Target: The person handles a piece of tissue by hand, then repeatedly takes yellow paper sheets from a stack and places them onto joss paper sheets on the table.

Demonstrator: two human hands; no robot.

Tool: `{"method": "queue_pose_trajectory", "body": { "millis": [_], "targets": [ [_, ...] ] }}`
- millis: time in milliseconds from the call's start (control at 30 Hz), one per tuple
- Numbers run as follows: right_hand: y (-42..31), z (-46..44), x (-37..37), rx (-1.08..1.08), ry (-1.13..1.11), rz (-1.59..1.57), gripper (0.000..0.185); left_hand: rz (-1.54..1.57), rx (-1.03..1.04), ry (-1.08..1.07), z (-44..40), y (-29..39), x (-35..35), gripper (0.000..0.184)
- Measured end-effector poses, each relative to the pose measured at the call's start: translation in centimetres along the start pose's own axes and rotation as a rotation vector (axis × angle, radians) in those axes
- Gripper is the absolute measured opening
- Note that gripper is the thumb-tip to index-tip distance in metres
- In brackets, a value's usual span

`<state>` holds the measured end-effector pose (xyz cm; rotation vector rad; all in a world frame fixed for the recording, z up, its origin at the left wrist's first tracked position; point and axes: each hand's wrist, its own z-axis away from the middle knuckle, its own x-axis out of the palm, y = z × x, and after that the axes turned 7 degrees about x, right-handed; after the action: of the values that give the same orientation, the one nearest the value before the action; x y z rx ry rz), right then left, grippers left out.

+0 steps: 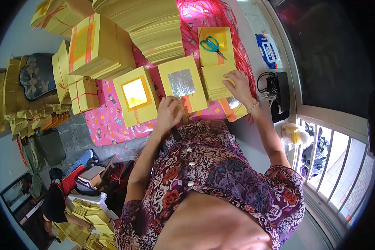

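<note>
My left hand [170, 113] is closed, its bent fingers at the lower left edge of a yellow paper stack [165, 74] topped with a silver square. My right hand [239, 87], a bracelet at its wrist, rests with fingers apart on a plain yellow paper stack [214, 81]. To the left lies a yellow stack [150, 112] with a shiny square in an orange border. Teal-handled scissors [211, 43] lie on another yellow stack above my right hand. Part of a further sheet with silver and orange [237, 112] shows below the plain stack.
Tall yellow paper stacks [154, 25] and tied bundles [84, 95] stand on a pink patterned cover [108, 135]. Red strings [237, 41] hang at the right. A blue-white packet [269, 51] and keys [272, 95] lie near the window. Another person [56, 202] is at the lower left.
</note>
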<state>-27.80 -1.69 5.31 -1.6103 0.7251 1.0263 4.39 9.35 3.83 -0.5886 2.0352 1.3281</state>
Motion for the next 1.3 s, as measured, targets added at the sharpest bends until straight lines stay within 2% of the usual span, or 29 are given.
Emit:
{"method": "queue_pose_trajectory", "body": {
  "millis": [100,200,233,300,433,500,600,733,800,900,1300],
  "targets": [
    [-2.1,-0.3,-0.5,-0.119,0.01,-0.111,0.027,0.001,0.019,-0.046,0.3,0.1,-0.3,0.036],
    [-5.5,0.9,0.1,-0.262,-0.226,-0.182,0.03,0.001,0.053,-0.16,0.4,0.3,-0.6,0.05],
    [-6.4,1.4,0.7,-0.265,-0.23,-0.182,0.03,0.001,0.049,-0.158,0.4,0.3,-0.5,0.05],
    [-7.9,2.1,1.8,-0.434,-0.334,-0.162,0.033,-0.021,0.043,-0.181,0.7,0.2,-0.2,0.05],
    [-9.2,2.8,3.7,-0.434,-0.374,-0.105,0.035,-0.085,0.047,-0.235,1.0,-0.7,0.2,0.049],
    [-9.1,2.3,4.2,-0.469,-0.401,-0.023,0.034,-0.067,0.06,-0.232,1.0,-0.6,-0.1,0.044],
    [-8.5,1.3,3.8,-0.524,-0.478,-0.093,0.027,0.028,0.048,-0.191,0.9,-0.7,-0.5,0.035],
    [-8.1,0.0,3.6,-0.529,-0.529,-0.182,0.019,0.16,0.015,-0.116,0.5,-1.1,-0.7,0.022],
    [-8.2,-0.4,3.2,-0.456,-0.612,-0.255,0.017,0.213,-0.068,-0.104,0.4,-1.2,-0.6,0.016],
    [-8.2,-0.9,3.2,-0.407,-0.677,-0.238,0.015,0.197,-0.083,-0.104,0.3,-1.5,-0.4,0.017],
    [-8.4,-1.0,3.0,-0.373,-0.669,-0.25,0.016,0.243,-0.163,-0.125,0.0,-1.9,-0.2,0.013]
  ]
}}
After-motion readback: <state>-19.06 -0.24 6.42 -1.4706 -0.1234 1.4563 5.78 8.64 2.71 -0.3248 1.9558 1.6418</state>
